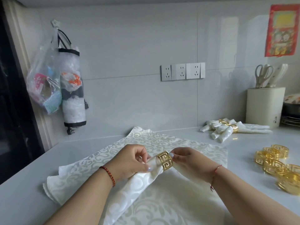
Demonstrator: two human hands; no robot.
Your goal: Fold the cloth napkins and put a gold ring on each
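Observation:
A rolled white damask napkin (139, 181) lies across the middle of the counter, its upper end threaded through a gold fretwork ring (164, 160). My left hand (131, 161) grips the napkin just left of the ring. My right hand (188, 159) pinches the ring's right edge, and the napkin end behind it is hidden. Under both hands lie flat unfolded napkins (162, 140) with the same scroll pattern. Finished ringed napkins (233, 128) are piled at the back right. Several loose gold rings (276, 161) sit on the counter at the right.
A cream knife block (264, 108) with scissors stands at the back right beside a dish rack (291, 114). Plastic bags and a bag holder (71, 88) hang on the left wall. Wall sockets (182, 71) are behind. The counter (29, 200) runs along the tiled wall.

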